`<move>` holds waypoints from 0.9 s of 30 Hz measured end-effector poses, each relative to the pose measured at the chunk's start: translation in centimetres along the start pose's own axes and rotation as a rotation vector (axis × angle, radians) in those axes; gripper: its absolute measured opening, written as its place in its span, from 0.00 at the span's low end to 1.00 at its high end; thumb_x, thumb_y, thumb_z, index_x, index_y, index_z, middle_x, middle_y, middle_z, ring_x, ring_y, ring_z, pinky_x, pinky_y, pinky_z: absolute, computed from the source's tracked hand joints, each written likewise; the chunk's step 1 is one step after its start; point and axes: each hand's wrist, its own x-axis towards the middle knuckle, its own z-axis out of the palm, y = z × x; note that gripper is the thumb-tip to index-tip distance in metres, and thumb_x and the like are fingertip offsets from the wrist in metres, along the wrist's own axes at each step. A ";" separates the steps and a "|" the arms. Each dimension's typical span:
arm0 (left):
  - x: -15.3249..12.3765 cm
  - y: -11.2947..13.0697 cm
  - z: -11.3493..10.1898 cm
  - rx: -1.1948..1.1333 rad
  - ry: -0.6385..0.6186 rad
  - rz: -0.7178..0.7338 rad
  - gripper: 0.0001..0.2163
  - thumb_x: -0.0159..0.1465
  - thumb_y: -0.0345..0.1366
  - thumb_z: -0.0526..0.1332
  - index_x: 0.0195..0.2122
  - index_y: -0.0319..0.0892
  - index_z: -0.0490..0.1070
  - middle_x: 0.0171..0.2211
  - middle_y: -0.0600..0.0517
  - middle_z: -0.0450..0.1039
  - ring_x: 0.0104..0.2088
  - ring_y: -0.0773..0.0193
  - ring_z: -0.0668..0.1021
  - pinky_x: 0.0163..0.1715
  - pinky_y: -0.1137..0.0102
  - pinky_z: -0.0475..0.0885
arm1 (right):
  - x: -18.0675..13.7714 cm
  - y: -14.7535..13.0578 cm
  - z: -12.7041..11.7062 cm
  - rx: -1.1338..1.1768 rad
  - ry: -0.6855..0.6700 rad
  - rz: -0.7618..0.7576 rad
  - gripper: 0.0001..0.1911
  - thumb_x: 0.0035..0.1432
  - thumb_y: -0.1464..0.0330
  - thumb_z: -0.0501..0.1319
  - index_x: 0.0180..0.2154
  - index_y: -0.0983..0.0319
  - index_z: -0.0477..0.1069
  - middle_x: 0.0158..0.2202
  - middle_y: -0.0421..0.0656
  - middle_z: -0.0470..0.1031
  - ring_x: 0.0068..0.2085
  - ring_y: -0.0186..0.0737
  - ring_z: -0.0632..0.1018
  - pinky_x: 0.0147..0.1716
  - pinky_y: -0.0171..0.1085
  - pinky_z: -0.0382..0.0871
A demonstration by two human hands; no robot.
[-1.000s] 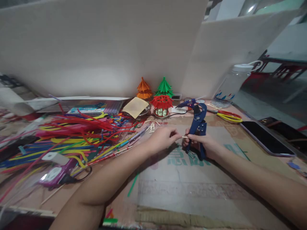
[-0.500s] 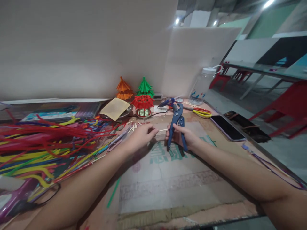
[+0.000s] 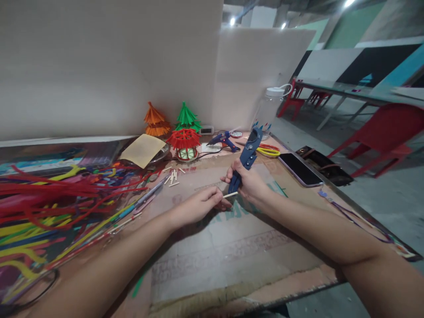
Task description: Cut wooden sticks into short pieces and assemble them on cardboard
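My left hand (image 3: 198, 205) pinches a short pale wooden stick (image 3: 231, 194) just above the cardboard mat (image 3: 232, 247). My right hand (image 3: 249, 182) is closed around the handles of a blue cutter tool (image 3: 247, 157), which points up and away. The stick's free end lies just under my right hand, near the tool's handle ends. Several cut stick pieces (image 3: 172, 176) lie scattered on the mat beyond my left hand.
A heap of coloured pipe cleaners (image 3: 59, 198) fills the left. Orange (image 3: 154, 119), green (image 3: 187, 117) and red (image 3: 183, 143) paper pagodas stand at the back wall. A blue glue gun (image 3: 223, 140), yellow-red scissors (image 3: 269, 150), a water bottle (image 3: 270, 108) and a phone (image 3: 300, 170) lie right.
My right hand has lifted the blue cutter up and tilted it away. My left hand has drawn the stick nearer and lower. The camera has swung to the right.
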 end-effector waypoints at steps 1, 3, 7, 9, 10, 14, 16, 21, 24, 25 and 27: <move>0.1 -0.2 0.2 -0.036 -0.007 -0.001 0.23 0.66 0.60 0.59 0.36 0.41 0.70 0.43 0.42 0.82 0.44 0.57 0.82 0.48 0.60 0.76 | -0.1 0.1 0.1 0.007 0.001 -0.001 0.30 0.37 0.44 0.76 0.24 0.58 0.65 0.20 0.35 0.69 0.24 0.35 0.72 0.39 0.44 0.77; 0.2 -0.4 0.5 -0.100 -0.009 -0.001 0.25 0.64 0.62 0.60 0.36 0.41 0.69 0.44 0.41 0.81 0.45 0.57 0.82 0.50 0.60 0.75 | -0.3 0.2 0.3 0.002 -0.002 -0.010 0.29 0.38 0.44 0.76 0.23 0.59 0.67 0.20 0.36 0.70 0.24 0.35 0.73 0.42 0.45 0.76; 0.2 -0.4 1.0 -0.205 -0.008 -0.017 0.26 0.61 0.63 0.62 0.38 0.41 0.69 0.48 0.39 0.80 0.47 0.55 0.82 0.51 0.59 0.74 | -0.3 0.5 0.3 -0.027 -0.028 -0.006 0.29 0.39 0.43 0.74 0.22 0.60 0.69 0.19 0.37 0.72 0.26 0.35 0.75 0.46 0.44 0.76; 0.1 -0.4 1.1 -0.247 -0.006 -0.030 0.27 0.60 0.63 0.63 0.39 0.41 0.70 0.50 0.38 0.80 0.48 0.54 0.82 0.50 0.59 0.74 | -0.3 0.6 0.2 -0.007 -0.025 -0.008 0.29 0.39 0.44 0.75 0.22 0.60 0.70 0.21 0.38 0.74 0.28 0.36 0.77 0.46 0.43 0.75; 0.1 -0.4 1.1 -0.267 0.000 -0.035 0.27 0.59 0.63 0.64 0.39 0.41 0.69 0.51 0.38 0.79 0.48 0.53 0.82 0.49 0.60 0.74 | -0.2 0.6 0.1 0.006 -0.015 -0.007 0.28 0.39 0.44 0.76 0.23 0.60 0.71 0.22 0.38 0.75 0.29 0.37 0.78 0.45 0.42 0.75; 0.2 -0.4 1.1 -0.318 0.039 -0.044 0.29 0.57 0.65 0.64 0.39 0.41 0.68 0.52 0.36 0.79 0.50 0.50 0.82 0.47 0.60 0.74 | -0.2 0.3 0.1 -0.002 0.029 0.027 0.29 0.36 0.45 0.77 0.27 0.60 0.72 0.28 0.41 0.77 0.33 0.41 0.80 0.39 0.40 0.76; 0.4 -0.4 0.8 -0.315 0.063 -0.040 0.29 0.56 0.65 0.65 0.38 0.41 0.68 0.49 0.36 0.80 0.47 0.50 0.83 0.45 0.61 0.74 | -0.2 0.2 0.0 -0.076 0.012 -0.005 0.31 0.38 0.42 0.74 0.29 0.60 0.70 0.28 0.41 0.76 0.32 0.40 0.79 0.36 0.39 0.76; 0.8 -0.8 -1.5 -0.223 0.288 0.051 0.24 0.63 0.61 0.60 0.36 0.41 0.68 0.38 0.45 0.81 0.32 0.62 0.81 0.34 0.68 0.73 | 1.2 -1.3 -1.0 -0.554 -0.033 -0.193 0.30 0.53 0.37 0.60 0.34 0.57 0.63 0.22 0.34 0.66 0.24 0.35 0.72 0.29 0.37 0.72; 1.2 -1.8 -3.4 -0.130 0.447 0.120 0.22 0.67 0.58 0.57 0.35 0.42 0.68 0.33 0.51 0.77 0.26 0.68 0.75 0.29 0.72 0.70 | 2.8 -3.7 -3.1 -0.799 0.014 -0.227 0.26 0.53 0.43 0.64 0.36 0.58 0.67 0.20 0.33 0.65 0.22 0.35 0.68 0.26 0.36 0.67; 1.4 -2.2 -3.9 -0.095 0.484 0.135 0.22 0.67 0.58 0.58 0.34 0.42 0.68 0.31 0.52 0.75 0.26 0.68 0.74 0.28 0.72 0.70 | 3.4 -4.8 -4.0 -0.894 0.044 -0.243 0.25 0.52 0.45 0.66 0.38 0.59 0.69 0.21 0.34 0.66 0.23 0.36 0.69 0.27 0.36 0.66; 1.7 -3.1 -4.7 -0.024 0.539 0.160 0.22 0.66 0.58 0.58 0.32 0.42 0.68 0.30 0.52 0.74 0.26 0.67 0.74 0.28 0.72 0.69 | 4.8 -7.0 -6.1 -1.078 0.143 -0.290 0.24 0.51 0.49 0.68 0.40 0.59 0.71 0.29 0.40 0.74 0.31 0.41 0.75 0.33 0.38 0.68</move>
